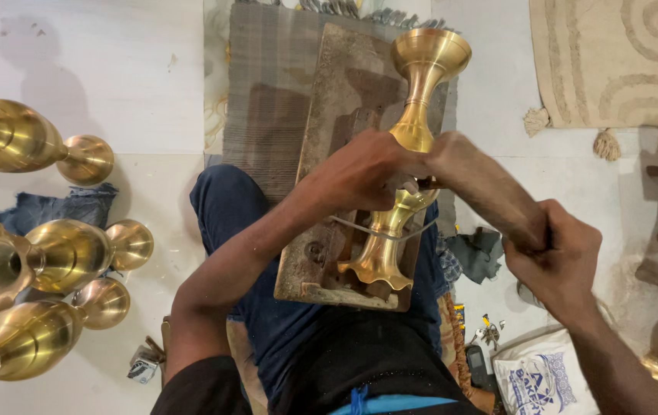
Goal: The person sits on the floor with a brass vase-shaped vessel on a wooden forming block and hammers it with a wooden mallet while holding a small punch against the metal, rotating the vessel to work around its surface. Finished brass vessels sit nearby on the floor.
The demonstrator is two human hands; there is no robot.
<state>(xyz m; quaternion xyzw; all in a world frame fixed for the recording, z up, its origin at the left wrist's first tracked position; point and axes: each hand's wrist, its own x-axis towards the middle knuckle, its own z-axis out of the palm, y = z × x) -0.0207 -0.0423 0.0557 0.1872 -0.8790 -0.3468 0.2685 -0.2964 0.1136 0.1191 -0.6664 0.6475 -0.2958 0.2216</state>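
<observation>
Brass stand [413, 131], centre frame, half worked: left hand [367, 173] clamps its waist, right hand [555, 253] grips a wooden-handled tool [482, 184]; finished pieces [44, 253] wait left.

My left hand [367, 173] covers the middle of the brass stand [409, 146], so its waist and whatever my fingers pinch there stay hidden. My right hand [555, 257] wraps the near end of the wooden handle [486, 188]; its tip is blurred. At nine o'clock, brass vases [29, 253] run off the edge. At five o'clock, the white printed bag [540, 380] is cut off.
</observation>
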